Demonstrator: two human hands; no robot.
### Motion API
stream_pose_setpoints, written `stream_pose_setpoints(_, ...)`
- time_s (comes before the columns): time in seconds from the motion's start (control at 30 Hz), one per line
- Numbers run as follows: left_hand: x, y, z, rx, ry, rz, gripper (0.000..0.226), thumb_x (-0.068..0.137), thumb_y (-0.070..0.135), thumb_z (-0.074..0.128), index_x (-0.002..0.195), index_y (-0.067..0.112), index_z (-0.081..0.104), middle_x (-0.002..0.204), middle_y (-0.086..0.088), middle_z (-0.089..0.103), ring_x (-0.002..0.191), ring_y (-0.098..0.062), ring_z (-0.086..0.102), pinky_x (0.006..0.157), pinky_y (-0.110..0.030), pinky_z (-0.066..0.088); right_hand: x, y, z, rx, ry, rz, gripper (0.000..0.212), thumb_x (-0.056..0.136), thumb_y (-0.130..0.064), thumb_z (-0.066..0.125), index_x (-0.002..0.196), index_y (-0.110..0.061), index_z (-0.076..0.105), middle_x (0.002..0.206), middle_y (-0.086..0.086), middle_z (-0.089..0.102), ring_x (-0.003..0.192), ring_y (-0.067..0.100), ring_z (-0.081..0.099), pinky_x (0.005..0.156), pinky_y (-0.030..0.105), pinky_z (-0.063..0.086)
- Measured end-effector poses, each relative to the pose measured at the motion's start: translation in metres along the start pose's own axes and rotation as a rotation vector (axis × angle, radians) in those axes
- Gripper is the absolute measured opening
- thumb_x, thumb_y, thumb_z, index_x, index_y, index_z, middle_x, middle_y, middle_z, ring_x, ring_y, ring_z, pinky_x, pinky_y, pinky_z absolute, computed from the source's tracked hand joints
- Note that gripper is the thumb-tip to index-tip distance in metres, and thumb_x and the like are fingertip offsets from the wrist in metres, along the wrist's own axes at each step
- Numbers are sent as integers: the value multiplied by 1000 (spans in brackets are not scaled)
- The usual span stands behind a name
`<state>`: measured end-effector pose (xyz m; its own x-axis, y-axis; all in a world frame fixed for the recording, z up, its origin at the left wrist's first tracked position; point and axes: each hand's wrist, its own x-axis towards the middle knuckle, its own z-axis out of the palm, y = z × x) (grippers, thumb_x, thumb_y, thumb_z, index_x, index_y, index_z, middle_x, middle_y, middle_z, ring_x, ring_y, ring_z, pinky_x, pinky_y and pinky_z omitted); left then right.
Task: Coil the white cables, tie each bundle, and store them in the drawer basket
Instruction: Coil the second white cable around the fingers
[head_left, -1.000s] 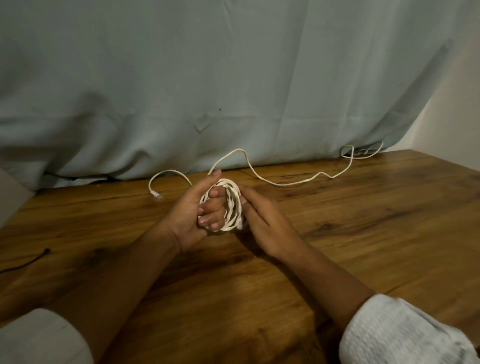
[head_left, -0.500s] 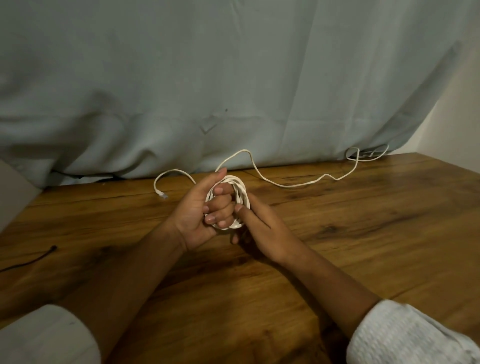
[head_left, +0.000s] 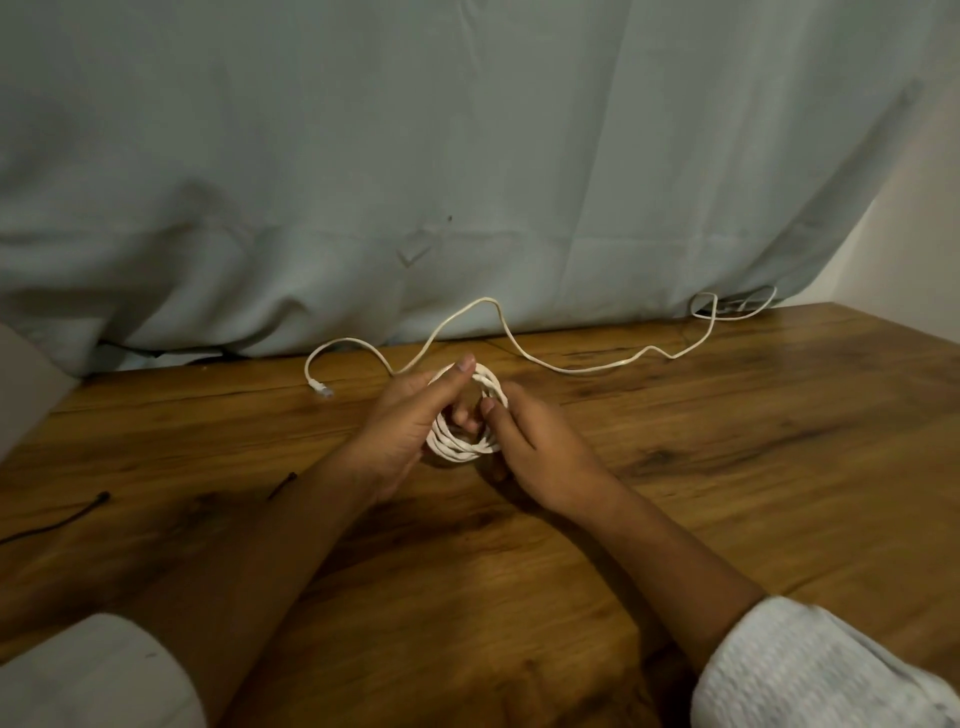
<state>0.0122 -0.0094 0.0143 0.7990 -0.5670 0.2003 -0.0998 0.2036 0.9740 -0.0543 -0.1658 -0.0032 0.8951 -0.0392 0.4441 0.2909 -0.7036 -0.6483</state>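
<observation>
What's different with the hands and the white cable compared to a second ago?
The left hand has opened: its fingers, earlier curled tight through the coil, are looser, so more of the ring shows. The right hand shifted its fingertips from the coil's side toward its centre. Both still hold the coil. The loose cable tail, its plug and the table look unchanged.

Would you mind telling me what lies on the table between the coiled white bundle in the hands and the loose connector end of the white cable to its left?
In the head view, only bare wooden table lies between the coil and the connector.
</observation>
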Motion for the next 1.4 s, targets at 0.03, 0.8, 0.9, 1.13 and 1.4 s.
stream_pose_setpoints(0.03,0,-3,-1,29,21,-3,52,91,58,67,65,13,60,68,-12,59,67,-22,60,75,-36,51,0,1,-1,-19,-12,7,33,106,-44,37,106,-21,60,85,-2,70,70,14,67,68,51,56)
stream_pose_setpoints(0.8,-2,-12,-4,1054,85,333,22,106,21,50,85,19,57,75,6,66,69,-10,63,69,-38,50,-4,-9,-12,-733,100,-62,35,100,-53,49,104,-20,59,95,6,71,83,30,68,61,33,35)
stream_pose_setpoints(0.9,-3,-11,-1,1109,63,328,20,107,27,48,89,21,56,80,6,67,72,-13,62,69,-40,49,-4,-11,-11,-745,115,-44,28,101,-48,50,104,-20,54,96,5,70,82,30,69,61,33,34)
stream_pose_setpoints(1.13,-9,4,-3,1452,187,328,17,101,39,50,87,30,57,93,8,61,90,-16,59,63,-32,32,-3,-14,-12,-775,65,-22,26,106,-39,44,113,-21,61,103,6,71,89,28,68,66,32,35)
stream_pose_setpoints(1.4,-7,3,-3,1557,149,96,41,100,46,43,65,26,48,67,5,53,64,-15,51,58,-32,32,-2,-11,-15,-767,17,16,27,105,-38,47,107,-19,66,99,8,70,88,30,67,66,33,35)
